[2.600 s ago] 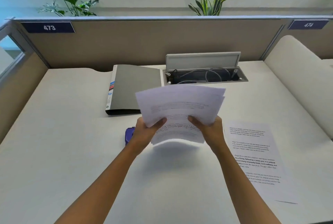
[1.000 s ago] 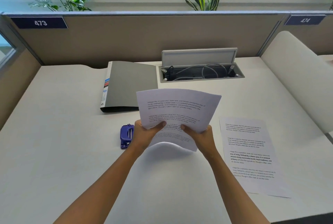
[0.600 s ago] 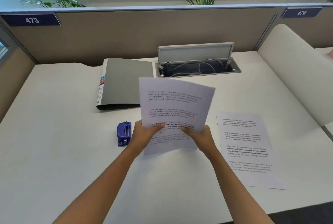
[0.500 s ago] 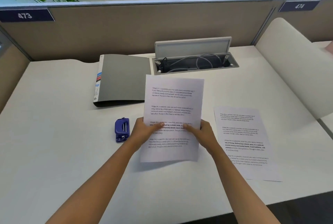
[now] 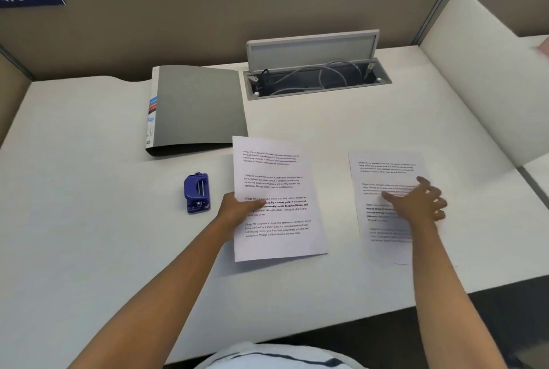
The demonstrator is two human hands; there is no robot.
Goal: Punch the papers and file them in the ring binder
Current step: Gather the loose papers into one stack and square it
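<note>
White printed papers lie on the counter point(image 5: 89, 235) under my two hands.

My left hand point(image 5: 237, 209) pinches the near stack of papers point(image 5: 276, 184) at its left edge; my right hand point(image 5: 419, 205) hovers spread and blurred over the single sheet point(image 5: 383, 166), its grip slack and holding nothing. Left of the stack sits the blue hole punch point(image 5: 196, 193); farther back lies the closed grey ring binder point(image 5: 197, 107).

Bare forearms; white top point(image 5: 276, 356) with 1 dark stripe.
</note>
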